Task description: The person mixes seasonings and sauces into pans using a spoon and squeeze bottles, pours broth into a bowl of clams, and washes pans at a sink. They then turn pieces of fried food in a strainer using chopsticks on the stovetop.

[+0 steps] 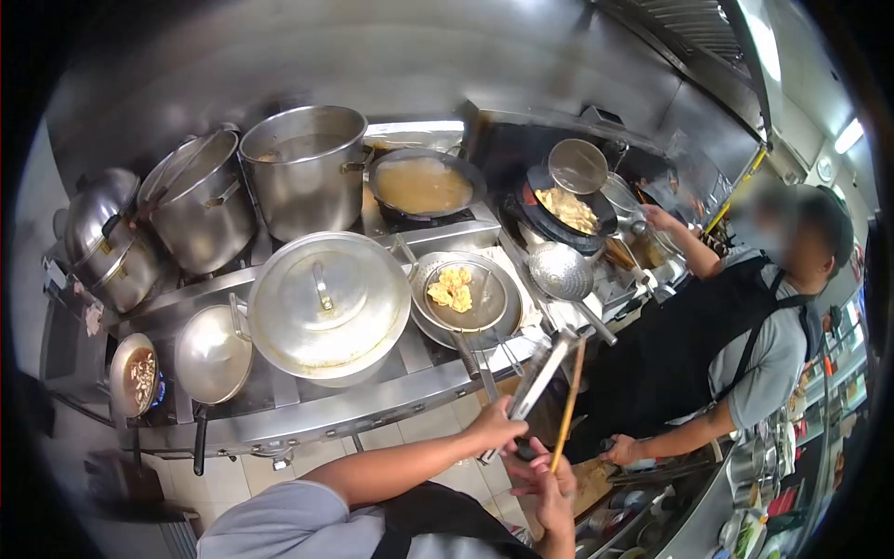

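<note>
My left hand (496, 429) is closed around metal tongs (540, 382), which point up and away from me. Just below it, my right hand (552, 489) grips long wooden chopsticks (570, 402); they look like one stick from here, and some fingers are spread. Both hands are in front of the stove's front edge. Beyond them, a wire strainer (496, 303) with pieces of yellow fried food (451, 289) rests over a wide metal pan (507, 337). A perforated skimmer (561, 272) lies to the right of that pan.
A large lidded pot (326, 303) stands left of the strainer. Tall stockpots (303, 177) and a wok of cloudy liquid (425, 184) line the back. A small pan (136, 375) sits over a blue flame. At right, a co-worker (670, 335) handles a wok (596, 233) of food.
</note>
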The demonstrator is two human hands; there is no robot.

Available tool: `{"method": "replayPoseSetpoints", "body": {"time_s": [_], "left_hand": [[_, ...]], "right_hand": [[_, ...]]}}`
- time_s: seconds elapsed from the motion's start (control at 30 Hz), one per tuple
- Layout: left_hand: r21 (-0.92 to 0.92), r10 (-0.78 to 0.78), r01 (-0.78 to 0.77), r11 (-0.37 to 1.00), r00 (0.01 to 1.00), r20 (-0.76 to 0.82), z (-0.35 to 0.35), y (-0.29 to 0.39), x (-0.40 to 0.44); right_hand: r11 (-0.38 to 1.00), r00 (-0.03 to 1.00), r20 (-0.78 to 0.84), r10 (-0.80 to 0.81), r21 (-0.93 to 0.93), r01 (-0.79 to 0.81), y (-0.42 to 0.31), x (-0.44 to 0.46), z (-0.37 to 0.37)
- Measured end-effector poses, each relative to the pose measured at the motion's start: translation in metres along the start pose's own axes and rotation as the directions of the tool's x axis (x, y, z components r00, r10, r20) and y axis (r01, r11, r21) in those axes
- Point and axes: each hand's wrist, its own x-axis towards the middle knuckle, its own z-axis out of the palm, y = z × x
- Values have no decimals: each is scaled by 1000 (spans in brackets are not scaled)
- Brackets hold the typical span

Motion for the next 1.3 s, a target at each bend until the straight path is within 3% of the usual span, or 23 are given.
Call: {"method": "replayPoseSetpoints", "body": {"time_s": [0.07, 0.1, 0.13, 0.17, 0.2, 0.27, 0.4, 0.47, 0.5, 0.57, 0.7, 0.8, 0.83, 0.87, 0.9, 0.93, 0.97, 1.03, 1.17, 1.23, 1.3], "left_hand": [[157, 161, -129, 979, 964, -213, -16, 2, 14], [307, 155, -86, 948, 966, -209, -29, 10, 20], [509, 349, -176, 842, 898, -267, -40, -14, 46], [568, 321, -112, 816, 904, -282, -45, -5, 46], [622, 295, -48, 781, 907, -300, -52, 5, 46], [613, 283, 32, 790, 867, -410, -62, 3, 60], [609, 278, 268, 747, 706, -652, -81, 11, 106], [647, 299, 384, 658, 656, -693, -92, 25, 138], [582, 226, 404, 706, 651, -725, -95, 39, 149], [550, 158, 483, 681, 637, -754, -109, 62, 178], [491, 9, 607, 625, 623, -782, -139, 72, 219], [499, -2, 649, 574, 611, -792, -143, 68, 223], [484, -13, 658, 576, 600, -800, -141, 66, 222], [510, 25, 659, 554, 598, -801, -137, 62, 221], [535, 67, 657, 531, 597, -800, -133, 63, 222], [525, 61, 662, 535, 590, -805, -129, 63, 222], [503, 45, 674, 541, 574, -818, -123, 65, 221], [470, 23, 687, 554, 551, -834, -118, 64, 223], [457, -18, 701, 548, 556, -831, -114, 65, 221], [467, -5, 686, 557, 566, -825, -111, 61, 220], [444, 13, 686, 577, 536, -844, -118, 57, 222]], "right_hand": [[985, 998, -49, 27, -167, -35, -25, 24, -21], [957, 997, -33, -64, -285, 52, -14, 52, -45], [908, 988, -1, -153, -395, 140, -1, 79, -63], [895, 985, -82, -154, -434, 104, -12, 99, -58], [874, 958, -77, -275, -435, 216, -5, 127, -61], [959, 979, -37, -198, -212, 186, -10, 172, -63], [992, 979, 203, -20, -120, 45, -15, 269, -59], [999, 941, 336, 29, -37, -17, -18, 311, -57], [999, 935, 351, 45, -29, -37, -20, 330, -61], [996, 723, 690, -43, 90, -27, -24, 370, -67], [994, 601, 799, -5, 70, -85, -34, 433, -75], [996, 801, 595, 58, -86, -8, -36, 470, -66], [989, 890, 444, -103, -53, 141, -33, 477, -53], [990, 886, 454, -94, -55, 133, -37, 489, -46], [898, 852, 440, -282, -191, 396, -43, 502, -37], [721, 767, 453, -455, -318, 616, -48, 513, -27], [722, 764, 462, -449, -317, 616, -52, 522, -15], [587, 675, 449, -586, -339, 735, -56, 530, 18], [510, 610, 551, -569, -345, 788, -40, 538, 78], [433, 625, 694, -357, -470, 769, 20, 558, 102], [452, 597, 686, -416, -414, 790, 36, 566, 104]]}}
